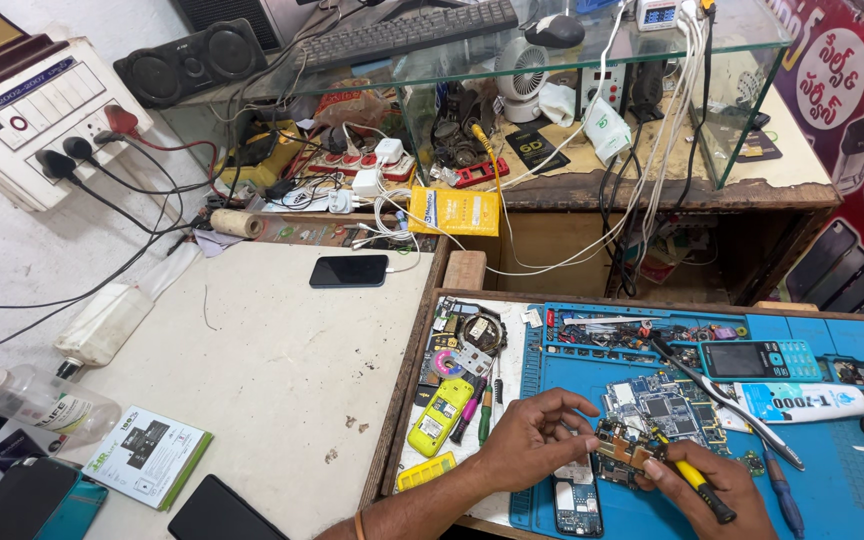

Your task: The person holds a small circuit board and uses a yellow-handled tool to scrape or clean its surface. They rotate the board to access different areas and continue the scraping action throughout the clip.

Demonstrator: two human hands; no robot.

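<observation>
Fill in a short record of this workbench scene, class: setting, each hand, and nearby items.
setting: blue repair mat on a cluttered bench
left hand: steadies a small circuit board
right hand: holds a yellow-handled screwdriver, tip at the board
nearby left: yellow phone
nearby right: tweezers, white tube

a pale worktop (252, 350) fills the left side, scuffed and evenly lit, and it meets a whitewashed wall (12, 250) where a white socket board (37, 115) hangs with dark plugs and cables trailing down. to the right sits a wooden-framed bench (432, 300), and behind it a worn wooden counter (652, 190) carries a glass shelf (552, 50) with a keyboard (402, 35) on top. a red printed poster (852, 120) covers the far right wall.
</observation>
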